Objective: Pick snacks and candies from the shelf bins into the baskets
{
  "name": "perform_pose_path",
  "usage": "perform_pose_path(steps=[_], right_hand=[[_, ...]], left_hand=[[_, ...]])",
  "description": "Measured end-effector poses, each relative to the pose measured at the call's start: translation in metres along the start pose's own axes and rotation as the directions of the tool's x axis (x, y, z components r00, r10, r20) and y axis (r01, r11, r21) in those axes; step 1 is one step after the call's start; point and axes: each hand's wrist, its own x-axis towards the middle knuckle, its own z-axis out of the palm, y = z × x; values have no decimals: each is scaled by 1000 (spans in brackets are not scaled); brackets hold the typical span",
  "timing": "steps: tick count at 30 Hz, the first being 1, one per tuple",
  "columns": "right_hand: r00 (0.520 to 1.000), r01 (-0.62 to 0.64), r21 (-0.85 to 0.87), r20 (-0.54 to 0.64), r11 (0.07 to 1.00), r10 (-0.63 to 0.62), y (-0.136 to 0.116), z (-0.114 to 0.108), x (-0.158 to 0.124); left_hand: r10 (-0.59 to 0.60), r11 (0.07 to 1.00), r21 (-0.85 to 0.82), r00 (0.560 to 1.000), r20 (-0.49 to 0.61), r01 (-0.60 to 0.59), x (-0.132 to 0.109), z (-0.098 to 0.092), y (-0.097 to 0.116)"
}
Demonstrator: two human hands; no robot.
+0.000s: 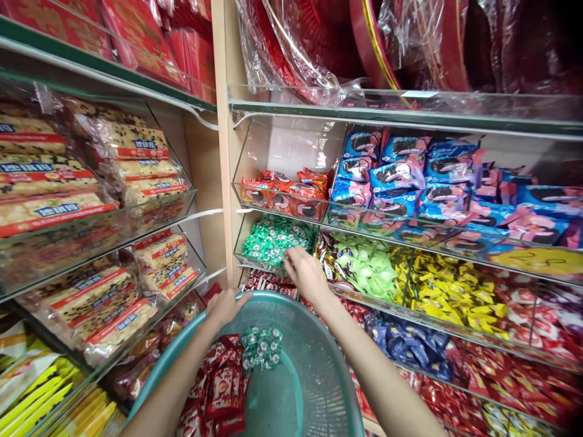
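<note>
My left hand [224, 312] is closed over the far rim of a green plastic basket [337, 358] with perforated sides. Inside the basket lie red candy packets [224, 383] at the left and a small heap of green-wrapped candies [262, 347] beside them. My right hand [304, 274] is at the front edge of a clear shelf bin of green-wrapped candies [276, 238], just beyond the basket. Its fingers are curled in; whatever they may hold is hidden.
Light green candies [371, 267] and yellow-wrapped candies [449, 294] fill compartments to the right. Above are blue snack packs [396, 170] and red-orange packs [286, 193] behind a clear front. Wrapped pastry bars [50, 194] line the left shelves, past a wooden post [224, 158].
</note>
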Motion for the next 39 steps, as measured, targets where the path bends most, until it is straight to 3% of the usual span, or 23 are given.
perform_pose_path(steps=[3, 6, 12, 23, 30, 33, 35, 39], right_hand=[[993, -56, -250, 90, 967, 81, -2, -10, 32], [969, -115, -361, 165, 925, 185, -4, -5, 50], [953, -137, -377, 201, 916, 225, -3, 7, 56], [972, -154, -373, 110, 915, 208, 4, 13, 54], [979, -127, -364, 103, 923, 176, -18, -15, 47], [986, -89, -269, 109, 959, 122, -36, -22, 27], [987, -63, -110, 141, 992, 79, -43, -13, 9], [950, -110, 308, 312, 945, 9, -36, 42, -27]], left_hand=[[10, 1000, -8, 1000, 2, -10, 0, -1, 2], [11, 1000, -21, 1000, -8, -11, -1, -2, 1], [-9, 1000, -28, 1000, -17, 9, -4, -5, -8], [-37, 999, -9, 999, -6, 37, -7, -4, -8], [-22, 1000, -8, 1000, 5, 22, -8, -7, -5], [-23, 1000, -9, 1000, 5, 23, -8, -6, -4], [-22, 1000, -8, 1000, -3, 22, -7, -5, -4], [-12, 1000, 6, 1000, -13, 12, -6, -1, -6]])
